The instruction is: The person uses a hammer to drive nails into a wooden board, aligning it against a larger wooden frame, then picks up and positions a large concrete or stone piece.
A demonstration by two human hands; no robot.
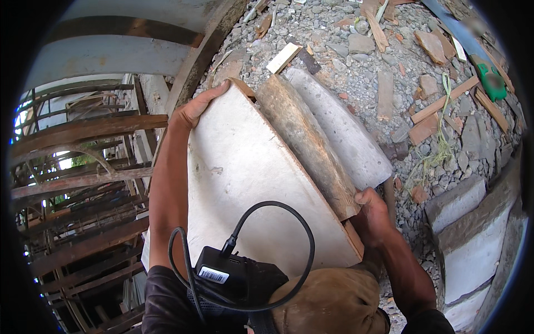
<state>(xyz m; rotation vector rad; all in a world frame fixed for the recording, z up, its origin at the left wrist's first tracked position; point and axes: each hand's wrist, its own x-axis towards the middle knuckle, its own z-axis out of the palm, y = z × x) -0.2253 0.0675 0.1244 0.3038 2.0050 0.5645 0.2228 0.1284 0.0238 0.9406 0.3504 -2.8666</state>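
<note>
A large white-faced panel (250,167) with a thin brown edge slants across the middle. My left hand (194,108) is closed on its far left corner, thumb lying along the rim. Against the panel's right side lies a rough brown slab (306,142), and beyond that a pitted grey concrete slab (339,128). My right hand (374,216) is closed at the near end of the brown slab, with the thumb against that end. Its other fingers are mostly hidden, beside a wooden strip (353,239) at the panel's near right corner.
Gravel rubble (356,61) with wood scraps covers the ground. More white-faced slabs (473,245) lean at the right. Wooden scaffolding (83,178) stands at the left. A black cable (308,234) loops from a black box (222,267) over the panel's near part.
</note>
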